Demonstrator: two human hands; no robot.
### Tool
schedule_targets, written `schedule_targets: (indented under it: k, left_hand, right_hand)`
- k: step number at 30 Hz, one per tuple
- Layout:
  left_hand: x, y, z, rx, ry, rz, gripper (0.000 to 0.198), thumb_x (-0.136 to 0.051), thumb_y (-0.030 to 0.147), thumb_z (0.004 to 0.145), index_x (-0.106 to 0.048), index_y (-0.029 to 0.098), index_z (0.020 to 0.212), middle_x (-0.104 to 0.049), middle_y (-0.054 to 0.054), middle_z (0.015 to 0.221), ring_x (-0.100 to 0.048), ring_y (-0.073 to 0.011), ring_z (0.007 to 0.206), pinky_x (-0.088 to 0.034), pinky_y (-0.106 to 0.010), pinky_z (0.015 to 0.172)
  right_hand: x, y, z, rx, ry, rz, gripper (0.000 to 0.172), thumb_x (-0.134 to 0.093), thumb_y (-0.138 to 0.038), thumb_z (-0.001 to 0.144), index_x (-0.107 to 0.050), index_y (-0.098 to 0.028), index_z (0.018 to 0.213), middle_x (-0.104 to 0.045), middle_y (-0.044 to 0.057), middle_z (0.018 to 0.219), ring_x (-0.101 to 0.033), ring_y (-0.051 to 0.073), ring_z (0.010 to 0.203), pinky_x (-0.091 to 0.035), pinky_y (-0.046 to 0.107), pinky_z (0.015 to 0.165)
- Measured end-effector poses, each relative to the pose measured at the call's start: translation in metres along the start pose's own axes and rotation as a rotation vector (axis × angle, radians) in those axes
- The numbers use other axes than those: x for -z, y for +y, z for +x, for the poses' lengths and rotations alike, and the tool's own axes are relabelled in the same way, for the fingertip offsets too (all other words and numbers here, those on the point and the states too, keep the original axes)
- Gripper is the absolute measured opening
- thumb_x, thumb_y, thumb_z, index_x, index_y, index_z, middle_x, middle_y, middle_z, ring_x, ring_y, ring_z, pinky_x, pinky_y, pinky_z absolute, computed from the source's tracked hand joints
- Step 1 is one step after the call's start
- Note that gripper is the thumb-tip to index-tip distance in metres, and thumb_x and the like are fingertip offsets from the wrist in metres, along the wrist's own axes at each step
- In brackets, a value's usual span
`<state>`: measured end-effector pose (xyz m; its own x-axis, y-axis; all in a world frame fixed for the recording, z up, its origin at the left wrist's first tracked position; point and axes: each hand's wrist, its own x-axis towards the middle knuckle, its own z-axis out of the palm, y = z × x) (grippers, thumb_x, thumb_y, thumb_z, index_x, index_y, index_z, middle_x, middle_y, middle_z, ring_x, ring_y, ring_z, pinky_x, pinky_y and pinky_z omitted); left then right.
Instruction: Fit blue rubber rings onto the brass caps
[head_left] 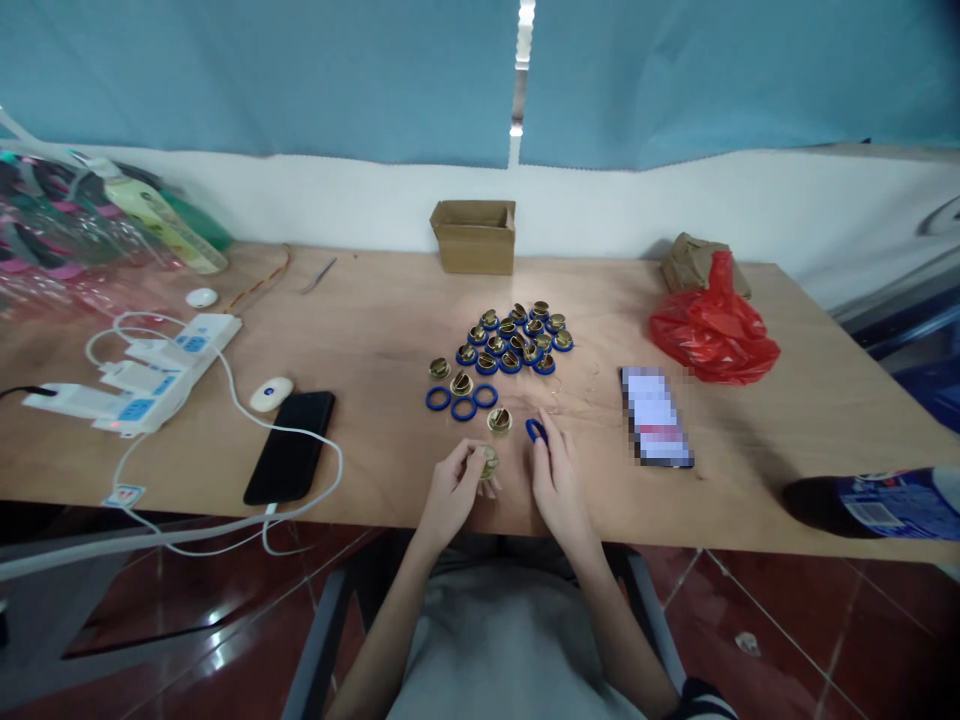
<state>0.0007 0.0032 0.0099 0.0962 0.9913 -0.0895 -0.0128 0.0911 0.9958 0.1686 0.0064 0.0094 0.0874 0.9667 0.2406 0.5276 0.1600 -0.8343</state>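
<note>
My left hand (459, 478) is closed around a round brass-coloured metal piece (488, 462) just above the table's front part. To its right, my right hand (553, 470) has its fingers closed on a blue ring (535, 430). Between and beyond the hands lies a loose brass piece (499, 420). Several loose blue rings (463, 408) lie further left, with two more brass pieces behind them, one of them here (439, 368). Farther back is a cluster of brass pieces with blue rings around them (510, 360).
An open cardboard box (477, 248) stands against the wall. Left are a power strip (169, 375), white cables and a black phone (289, 448). Right are a lit phone (656, 417), a red plastic bag (714, 330) and a dark bottle (870, 503) at the edge.
</note>
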Motion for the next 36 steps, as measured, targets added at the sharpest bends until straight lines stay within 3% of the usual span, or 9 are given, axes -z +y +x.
schedule_targets:
  k: [2,5,11,17,20,24,30,36]
  left_hand:
    - [0.000,0.000,0.000,0.006,-0.007,0.016,0.037,-0.048,0.050,0.100,-0.061,0.016,0.099,-0.064,0.001,0.062,-0.060,-0.0110,0.052,-0.047,-0.021,0.054]
    - [0.001,-0.003,0.001,0.011,0.000,0.001,0.036,-0.053,0.048,0.098,-0.060,0.016,0.113,-0.072,-0.002,0.076,-0.069,-0.0136,0.065,-0.054,-0.024,0.063]
    - [0.001,-0.009,0.004,0.014,-0.020,-0.045,0.040,-0.062,0.038,0.094,-0.054,0.019,0.128,-0.076,-0.009,0.106,-0.076,-0.0201,0.092,-0.061,-0.032,0.082]
    - [0.002,-0.007,0.003,-0.048,-0.043,0.072,0.037,-0.055,0.029,0.096,-0.053,0.022,0.133,-0.072,-0.008,0.123,-0.074,-0.0213,0.104,-0.062,-0.033,0.087]
    - [0.002,-0.006,0.002,-0.087,-0.070,0.129,0.041,-0.051,0.024,0.097,-0.049,0.024,0.138,-0.069,-0.008,0.130,-0.071,-0.0208,0.111,-0.060,-0.034,0.093]
    - [0.001,-0.005,0.001,-0.089,-0.046,0.161,0.054,-0.050,0.021,0.097,-0.036,0.024,0.149,-0.073,-0.008,0.122,-0.070,-0.0197,0.113,-0.056,-0.037,0.100]
    - [0.003,-0.008,0.003,-0.074,-0.044,0.225,0.023,-0.052,0.026,0.097,-0.060,0.020,0.117,-0.076,-0.007,0.106,-0.075,-0.0202,0.093,-0.059,-0.031,0.083]
    - [0.005,-0.003,0.002,-0.092,-0.081,0.247,0.030,-0.046,0.029,0.100,-0.058,0.020,0.127,-0.076,-0.007,0.106,-0.075,-0.0192,0.090,-0.058,-0.030,0.083]
  right_hand:
    - [0.001,-0.001,-0.001,-0.029,0.008,-0.004,0.048,-0.030,-0.033,0.107,-0.040,-0.026,0.153,-0.053,0.014,0.137,-0.054,0.026,0.129,-0.045,0.052,0.110]
    - [0.001,-0.002,-0.001,-0.029,0.045,-0.007,0.049,-0.029,-0.033,0.107,-0.037,-0.027,0.156,-0.050,0.015,0.132,-0.056,0.025,0.125,-0.048,0.050,0.108]
    - [0.000,-0.002,-0.003,0.130,0.058,0.029,0.048,-0.033,-0.028,0.107,-0.034,-0.027,0.155,-0.047,0.015,0.140,-0.050,0.025,0.133,-0.046,0.051,0.111]
    - [0.003,-0.009,-0.003,0.231,-0.276,0.046,0.049,-0.042,-0.027,0.105,-0.037,-0.029,0.153,-0.053,0.012,0.142,-0.053,0.024,0.133,-0.048,0.046,0.112]
    - [0.003,-0.012,-0.001,0.241,-0.294,0.026,0.050,-0.044,-0.028,0.105,-0.038,-0.029,0.154,-0.054,0.012,0.142,-0.054,0.025,0.133,-0.048,0.047,0.112]
    - [0.002,-0.012,-0.001,0.279,-0.280,0.011,0.053,-0.046,-0.026,0.104,-0.035,-0.029,0.156,-0.053,0.011,0.146,-0.052,0.025,0.136,-0.047,0.048,0.114]
    - [0.002,-0.009,-0.002,0.327,-0.222,-0.012,0.052,-0.049,-0.026,0.103,-0.038,-0.028,0.154,-0.058,0.011,0.143,-0.055,0.026,0.133,-0.050,0.051,0.111]
    - [0.002,-0.010,-0.001,0.348,-0.216,-0.027,0.048,-0.053,-0.024,0.102,-0.045,-0.027,0.148,-0.060,0.010,0.139,-0.056,0.025,0.130,-0.050,0.047,0.111]
